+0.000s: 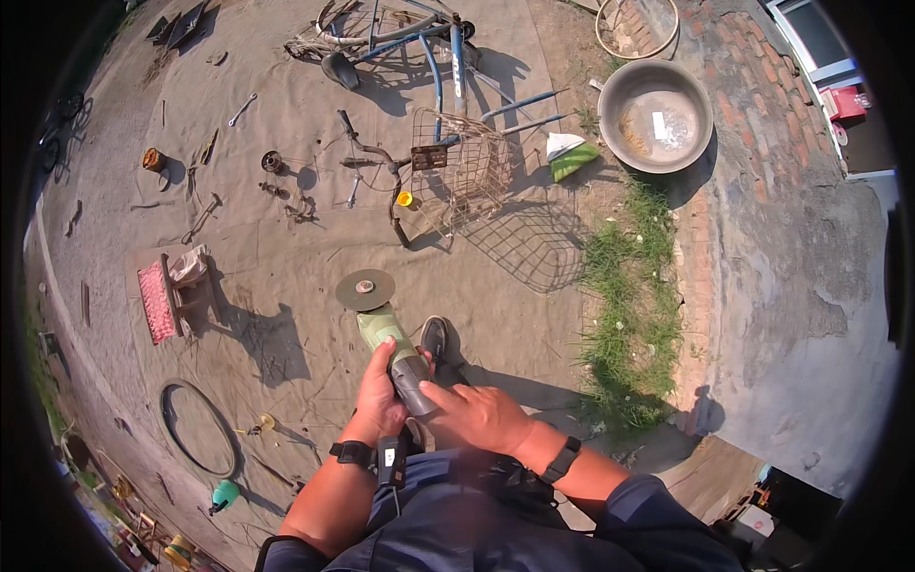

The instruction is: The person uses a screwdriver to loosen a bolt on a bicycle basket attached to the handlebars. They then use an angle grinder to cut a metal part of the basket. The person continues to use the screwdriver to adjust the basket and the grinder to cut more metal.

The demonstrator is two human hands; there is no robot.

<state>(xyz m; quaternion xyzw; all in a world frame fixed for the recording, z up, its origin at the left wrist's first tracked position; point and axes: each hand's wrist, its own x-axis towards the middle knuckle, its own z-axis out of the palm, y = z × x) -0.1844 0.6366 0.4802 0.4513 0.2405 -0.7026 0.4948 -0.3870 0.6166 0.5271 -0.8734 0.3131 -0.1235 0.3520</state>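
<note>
In front of my body I hold an angle grinder [411, 377] with a green front part and a dark grey body. A round cutting disc [348, 295] sits at its far end, pointing away from me. My left hand [380, 401] is closed around the grinder from the left side, thumb along the top. On the right, my right hand [483, 416] presses against the rear of the grey body, with its index finger stretched along it and its other fingers partly hidden. The disc hangs over the ground and touches nothing that I can see.
Ahead lie a blue bicycle frame [459, 86], a wire basket [484, 176] and handlebars [394, 176]. A large basin [701, 143] stands by the brick wall [753, 95]. To the left are a pink-topped stool [158, 300], a tyre [234, 458] and a wrench [242, 110].
</note>
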